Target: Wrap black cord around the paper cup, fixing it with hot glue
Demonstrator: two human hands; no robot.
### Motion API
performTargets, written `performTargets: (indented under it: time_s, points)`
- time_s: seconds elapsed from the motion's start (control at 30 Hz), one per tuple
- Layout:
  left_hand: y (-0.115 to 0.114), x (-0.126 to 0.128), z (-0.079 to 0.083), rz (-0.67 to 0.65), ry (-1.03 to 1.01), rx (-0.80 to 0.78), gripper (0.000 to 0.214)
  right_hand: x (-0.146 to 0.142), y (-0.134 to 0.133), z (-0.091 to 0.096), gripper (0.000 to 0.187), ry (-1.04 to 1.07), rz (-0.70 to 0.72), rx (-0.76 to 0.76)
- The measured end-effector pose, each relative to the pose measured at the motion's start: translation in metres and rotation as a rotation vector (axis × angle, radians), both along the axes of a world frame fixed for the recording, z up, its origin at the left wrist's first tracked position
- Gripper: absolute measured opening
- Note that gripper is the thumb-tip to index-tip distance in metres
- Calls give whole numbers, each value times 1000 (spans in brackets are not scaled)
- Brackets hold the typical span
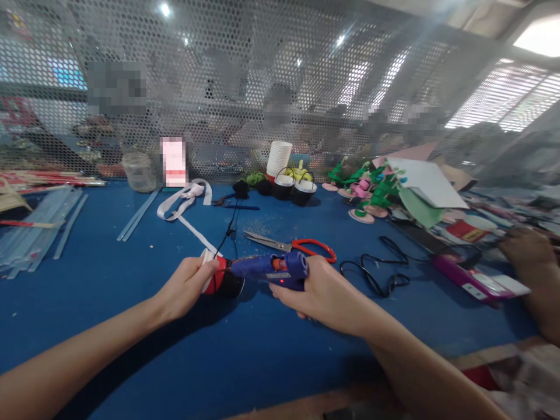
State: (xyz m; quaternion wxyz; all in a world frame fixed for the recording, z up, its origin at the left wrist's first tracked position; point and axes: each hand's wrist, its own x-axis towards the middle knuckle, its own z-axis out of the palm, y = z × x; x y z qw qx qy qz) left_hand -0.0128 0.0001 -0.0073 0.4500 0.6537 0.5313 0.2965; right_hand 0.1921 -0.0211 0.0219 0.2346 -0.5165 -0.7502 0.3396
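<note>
My left hand [186, 286] is closed around a small paper cup [230, 284] with red and black bands, lying on its side above the table. A white ribbon [196, 233] and a black cord [225, 236] run away from the cup toward the back. In my right hand [321, 294] is a blue hot glue gun [266, 268], a red light glowing on its body. Its nozzle points left and meets the cup's side, though the exact contact point is hidden. Just behind the gun lie scissors [301, 246] with red handles, blades apart.
Black cable [376, 274] coils at right near a purple power strip [464, 277] and another person's hand [529, 251]. Toward the back stand small black buckets [304, 192], stacked white cups [279, 158] and green craft figures [380, 189]. Clear glue sticks [41, 227] lie left, a jar [139, 172] behind.
</note>
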Motion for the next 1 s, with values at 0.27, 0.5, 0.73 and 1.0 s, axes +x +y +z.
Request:
performTargets:
  time_s: [0.27,0.5,0.73,1.0]
  points:
    - [1,-1,-3,-6,-44,-9,33,-1,-3,1,12,-55,24,45]
    - [2,0,-3,10,-62,-24,33,-3,-4,-1,13,-77,22,168]
    - [1,2,0,29,-98,-62,32,-4,-6,-4,10,-139,141,254]
    - [2,1,-2,36,-95,-39,32,-3,-4,-4,11,-123,102,265]
